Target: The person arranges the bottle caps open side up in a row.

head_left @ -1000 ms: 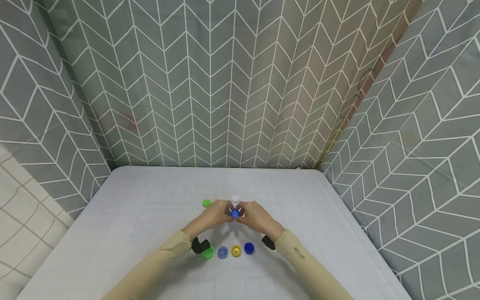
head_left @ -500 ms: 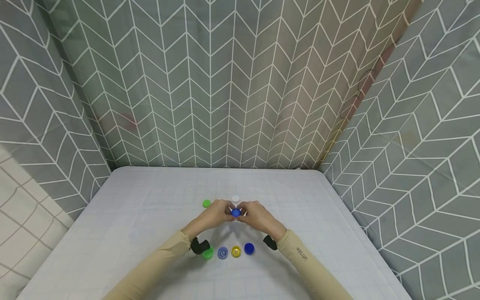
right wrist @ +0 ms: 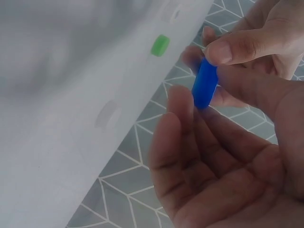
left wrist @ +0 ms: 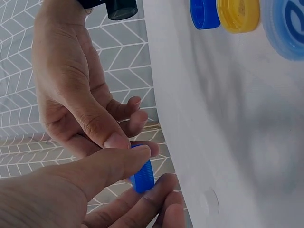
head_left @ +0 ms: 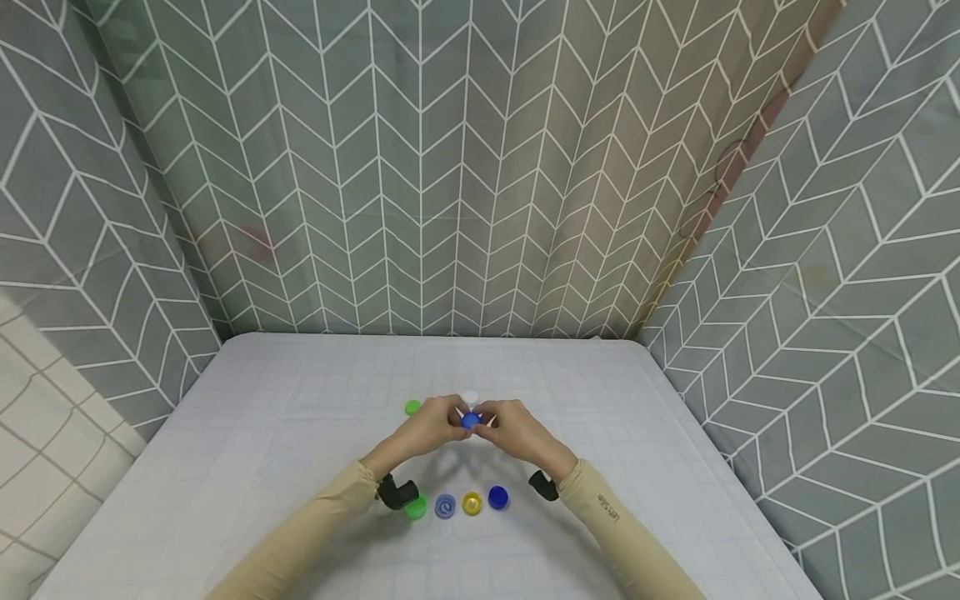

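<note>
Head view: a person's left hand [head_left: 429, 427] and right hand [head_left: 517, 432] meet over the table [head_left: 315, 408], with a blue cap [head_left: 470, 421] between them, held up off the white cloth. Its rounded blue face shows toward the head camera. Left wrist view gives the cap's ribbed side; the left thumb lies along one face, the left fingers on the lower end, so that hand is clamped on it. Right hand pinches the same cap, thumb against fingers, the thumb tips of both hands close together at the upper edge. In the right wrist view two right fingers stand up beside the cap. Nearer the person, a row on the cloth, left to right: a green cap [head_left: 416, 507], partly behind a black wrist device [head_left: 397, 493]; a pale blue cap [head_left: 445, 506] with a swirl mark; a yellow cap [head_left: 471, 503]; a dark blue cap [head_left: 498, 497]. Beyond the hands, a white cap [head_left: 470, 397] just past the gap between them and a second green cap [head_left: 412, 407] off the left knuckles. Beige sleeves [head_left: 315, 525] on both arms, lettering on the right one. Grey curtain [head_left: 420, 167] with white chevron lines behind the table.
</note>
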`<state>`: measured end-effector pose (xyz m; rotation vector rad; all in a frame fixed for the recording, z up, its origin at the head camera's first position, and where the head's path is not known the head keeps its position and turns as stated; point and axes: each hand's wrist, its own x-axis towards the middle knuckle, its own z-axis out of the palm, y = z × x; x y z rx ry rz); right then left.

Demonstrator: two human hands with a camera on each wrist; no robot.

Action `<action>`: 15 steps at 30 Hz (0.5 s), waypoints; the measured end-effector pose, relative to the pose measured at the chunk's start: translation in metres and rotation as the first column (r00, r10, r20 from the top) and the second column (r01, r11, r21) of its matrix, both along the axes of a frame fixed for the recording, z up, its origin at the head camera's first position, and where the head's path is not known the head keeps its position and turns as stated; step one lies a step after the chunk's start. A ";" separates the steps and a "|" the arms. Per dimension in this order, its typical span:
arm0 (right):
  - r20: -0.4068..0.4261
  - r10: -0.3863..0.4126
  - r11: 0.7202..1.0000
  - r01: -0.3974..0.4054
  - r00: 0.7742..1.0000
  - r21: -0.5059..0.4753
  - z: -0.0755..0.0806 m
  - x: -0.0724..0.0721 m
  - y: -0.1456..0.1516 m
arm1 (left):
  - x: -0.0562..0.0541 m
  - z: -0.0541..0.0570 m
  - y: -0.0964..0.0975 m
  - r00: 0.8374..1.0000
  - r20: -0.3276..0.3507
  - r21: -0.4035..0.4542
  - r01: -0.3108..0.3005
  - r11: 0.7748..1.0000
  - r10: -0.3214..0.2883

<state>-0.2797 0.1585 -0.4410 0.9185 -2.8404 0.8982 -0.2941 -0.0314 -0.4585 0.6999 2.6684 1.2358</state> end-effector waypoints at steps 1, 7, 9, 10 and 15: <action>-0.004 0.000 1.000 0.000 1.000 -0.005 0.000 0.000 0.000 | 0.000 0.000 0.000 1.000 -0.003 0.005 0.003 1.000 -0.003; -0.006 -0.006 1.000 0.006 1.000 -0.019 0.002 0.000 0.001 | 0.001 0.001 0.000 1.000 -0.019 0.022 0.015 1.000 -0.014; -0.013 -0.014 1.000 0.014 1.000 -0.017 0.002 0.001 0.001 | 0.001 0.001 0.000 1.000 -0.014 0.024 0.008 1.000 -0.008; -0.016 -0.017 1.000 0.017 1.000 -0.017 0.002 0.001 0.001 | 0.002 0.002 0.000 1.000 -0.012 0.025 0.005 1.000 -0.004; -0.015 -0.032 0.999 0.032 0.999 -0.019 0.002 0.001 0.001 | 0.002 0.001 0.001 0.999 -0.036 0.030 0.002 1.000 -0.001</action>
